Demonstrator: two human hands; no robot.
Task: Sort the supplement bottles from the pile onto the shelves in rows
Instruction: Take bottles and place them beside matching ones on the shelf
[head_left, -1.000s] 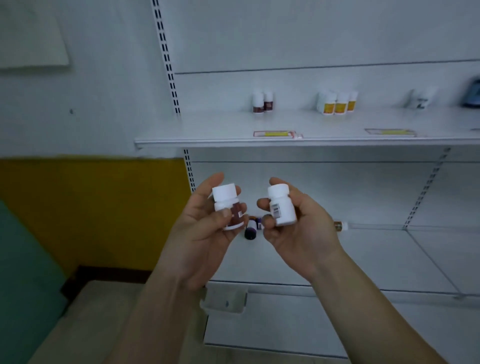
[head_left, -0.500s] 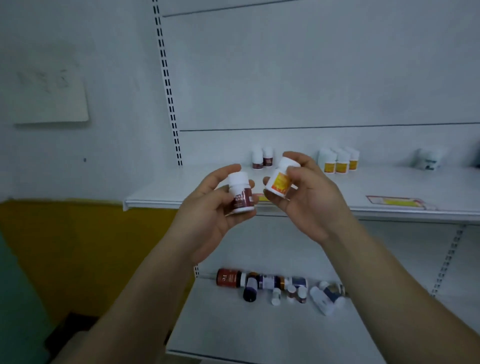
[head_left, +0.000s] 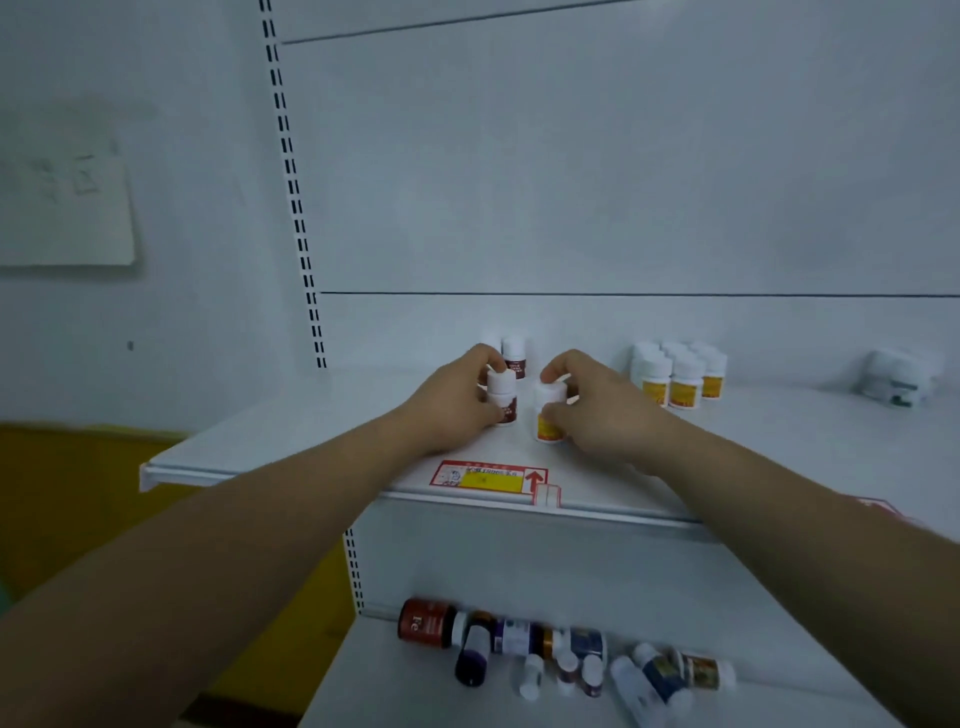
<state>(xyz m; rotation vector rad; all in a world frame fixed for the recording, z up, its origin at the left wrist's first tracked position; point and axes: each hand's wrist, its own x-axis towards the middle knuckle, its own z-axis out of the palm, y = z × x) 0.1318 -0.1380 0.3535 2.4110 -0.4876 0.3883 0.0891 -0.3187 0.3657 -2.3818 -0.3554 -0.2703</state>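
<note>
Upper shelf (head_left: 311, 436), near front edge: one maroon-label bottle (head_left: 503, 400), upright, left hand (head_left: 452, 410) curled round it; just right, one yellow-label bottle (head_left: 546, 423), upright, gripped by right hand (head_left: 597, 410). Back edge: one more maroon-label bottle visible (head_left: 514, 357); yellow-label group (head_left: 675, 374), three in front, rear count unclear. Lower shelf (head_left: 395, 686), back edge: pile (head_left: 566, 654), roughly ten bottles lying.

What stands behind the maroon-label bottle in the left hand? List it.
Behind the held bottle: one matching maroon-label bottle, upright. The left hand covers anything beside it.
</note>
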